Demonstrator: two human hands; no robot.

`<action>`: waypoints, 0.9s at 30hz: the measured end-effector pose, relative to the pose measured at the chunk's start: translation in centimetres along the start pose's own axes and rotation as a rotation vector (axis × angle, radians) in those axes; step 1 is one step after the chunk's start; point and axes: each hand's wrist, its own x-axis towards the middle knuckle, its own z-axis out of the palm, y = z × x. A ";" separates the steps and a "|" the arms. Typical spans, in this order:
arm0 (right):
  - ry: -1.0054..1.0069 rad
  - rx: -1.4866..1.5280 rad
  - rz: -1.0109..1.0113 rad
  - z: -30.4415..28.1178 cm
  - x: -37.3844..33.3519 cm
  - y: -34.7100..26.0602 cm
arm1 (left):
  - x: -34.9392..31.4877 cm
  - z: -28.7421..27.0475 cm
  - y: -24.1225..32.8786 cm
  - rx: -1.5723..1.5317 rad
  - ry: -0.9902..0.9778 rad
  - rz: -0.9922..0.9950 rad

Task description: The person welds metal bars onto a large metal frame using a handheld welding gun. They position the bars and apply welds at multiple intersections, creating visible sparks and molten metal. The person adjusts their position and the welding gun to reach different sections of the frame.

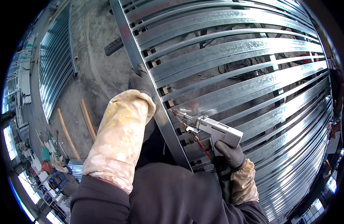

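r. grip (230,154) clenches welding gun (221,132), its long axis slanting up-left, nozzle (186,115) near metal rail (165,125), inner side; l. grip (141,80), farther up, touches rail's outer side, closure unclear.

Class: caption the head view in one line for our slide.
Left hand at a slatted metal frame's rail, right hand holding a gun-shaped silver tool.

Counted: one gloved left hand (143,80), one gloved right hand (231,155), two pale protective sleeves (118,138), one pistol-shaped tool (221,131), one red tube (203,148), one near slatted metal frame (163,121), one farther slatted panel (57,56), two long wooden strips (68,133), and slats (239,63) too numerous to tally.
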 end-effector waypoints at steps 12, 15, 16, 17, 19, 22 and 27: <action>-0.031 0.023 0.010 0.5 0.7 -0.1 | -0.1 0.1 0.1 0.040 0.030 0.009; -0.034 0.019 0.031 0.5 0.8 -0.1 | -0.2 -0.1 0.4 0.050 0.021 0.006; -0.032 0.016 0.037 0.5 0.7 -0.3 | -0.3 -0.2 0.5 0.056 0.011 0.003; -0.032 0.012 0.043 0.5 0.7 -0.4 | -0.2 -0.2 0.5 0.052 0.015 -0.004; -0.034 0.019 0.056 0.6 0.7 -0.4 | -0.1 -0.1 0.3 0.045 0.022 -0.017; -0.019 0.012 0.036 0.7 0.8 -0.3 | -0.2 -0.1 0.2 0.037 0.010 -0.021; -0.024 -0.010 0.058 0.7 0.8 -0.4 | -1.2 -1.7 2.0 0.080 -0.056 -0.063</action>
